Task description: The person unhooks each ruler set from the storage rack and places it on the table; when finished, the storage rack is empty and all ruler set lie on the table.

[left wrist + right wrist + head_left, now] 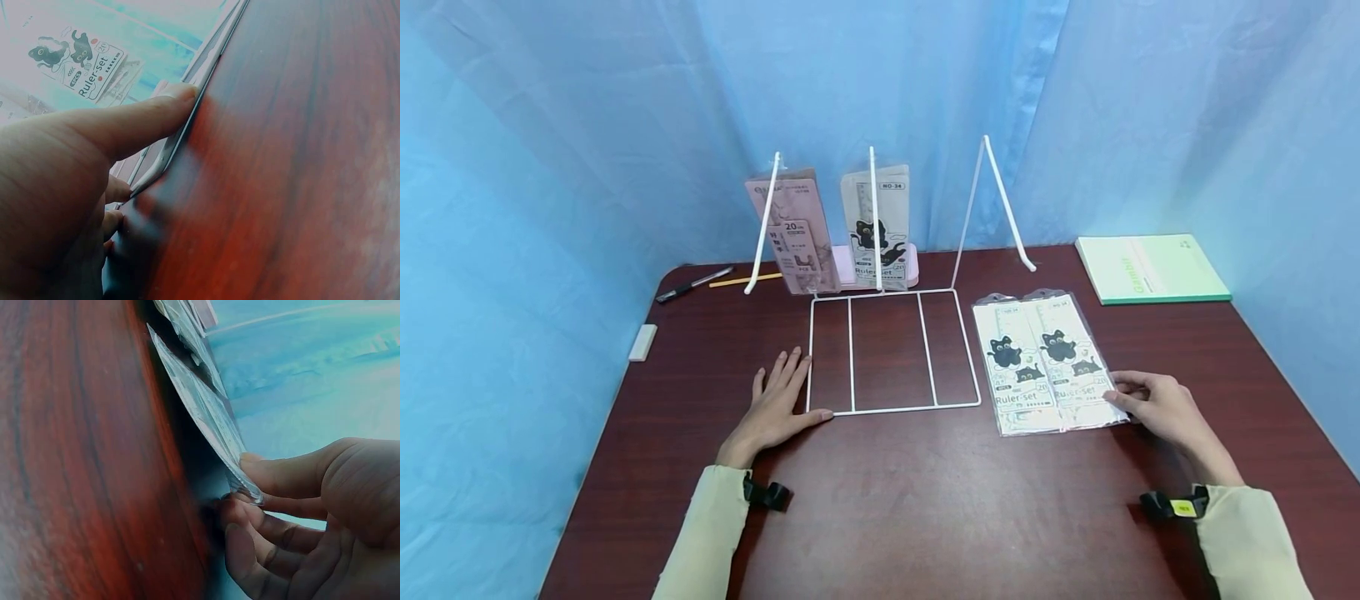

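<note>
Just left of the right hand [1161, 404], a ruler-set packet [1071, 354] lies on the table [962, 508], its near right edge pinched between thumb and fingers and tipped clear of the wood. The hold takes in only a corner of glossy sleeve, so the packet could slip or buckle if lifted fast. A second packet [1017, 367], tight against its far side from the hand, might be dragged along; whether the two overlap is hard to tell.

Beside the left hand [778, 408], a thin white wire rack [852, 350] looks light enough to skid if bumped, which could topple the two packages standing beyond that hand. The left palm faces down, fingers spread and grasping nothing, thumb laid at the rack's near bar. The right forearm slants in from the near side, its hand turned inward, low over the table.
</note>
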Demonstrator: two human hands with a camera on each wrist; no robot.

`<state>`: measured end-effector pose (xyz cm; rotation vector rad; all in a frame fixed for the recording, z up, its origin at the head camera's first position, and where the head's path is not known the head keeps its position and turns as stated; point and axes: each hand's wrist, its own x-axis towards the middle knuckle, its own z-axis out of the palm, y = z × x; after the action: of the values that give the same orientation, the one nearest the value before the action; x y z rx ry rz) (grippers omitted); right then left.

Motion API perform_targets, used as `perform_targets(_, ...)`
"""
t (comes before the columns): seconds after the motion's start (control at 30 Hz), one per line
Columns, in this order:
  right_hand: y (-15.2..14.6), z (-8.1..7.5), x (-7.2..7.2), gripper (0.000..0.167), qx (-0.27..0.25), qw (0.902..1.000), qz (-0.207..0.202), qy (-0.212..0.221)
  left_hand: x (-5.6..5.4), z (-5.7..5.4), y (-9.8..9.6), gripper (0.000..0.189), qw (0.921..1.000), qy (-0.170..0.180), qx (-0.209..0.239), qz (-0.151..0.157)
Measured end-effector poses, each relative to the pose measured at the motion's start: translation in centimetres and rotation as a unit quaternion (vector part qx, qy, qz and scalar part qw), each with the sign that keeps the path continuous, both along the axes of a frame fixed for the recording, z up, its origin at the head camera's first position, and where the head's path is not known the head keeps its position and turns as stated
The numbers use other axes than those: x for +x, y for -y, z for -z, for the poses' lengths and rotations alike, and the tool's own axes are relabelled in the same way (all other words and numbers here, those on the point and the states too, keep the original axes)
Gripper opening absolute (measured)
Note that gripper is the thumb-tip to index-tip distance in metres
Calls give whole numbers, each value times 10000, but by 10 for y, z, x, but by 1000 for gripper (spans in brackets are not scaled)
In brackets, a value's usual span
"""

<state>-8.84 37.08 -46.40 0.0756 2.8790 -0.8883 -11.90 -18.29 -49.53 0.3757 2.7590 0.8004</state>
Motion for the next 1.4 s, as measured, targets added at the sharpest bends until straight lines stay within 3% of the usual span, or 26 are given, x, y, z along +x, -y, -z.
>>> perform_targets(0.3, 4, -4, -4, 47, 748, 9966, -315, -139, 0, -1, -1, 103, 10000, 6, 11, 10)
perform_targets(0.43, 5, -9, -4, 48, 884, 9956, -258, -146, 0, -2, -2, 103, 10000, -7, -1, 20)
perform_targets(0.7, 13, -18, -6, 41, 897, 9936, 86, -676, 0, -3, -3, 103, 10000, -1, 1, 14)
perform_targets(1.1, 48, -44, -17, 40, 144, 9863, 165, -1638, 1, -2, -2, 102, 10000, -21, -52, 21)
perform_targets(1.27, 72, -50, -27, 41, -557, 9839, 61, -1696, 1, -2, -1, 103, 10000, -15, -44, 16)
perform_targets(1.4, 94, -53, -37, 41, -1304, 9752, -17, -1788, 1, -2, -1, 103, 10000, -4, -27, 2)
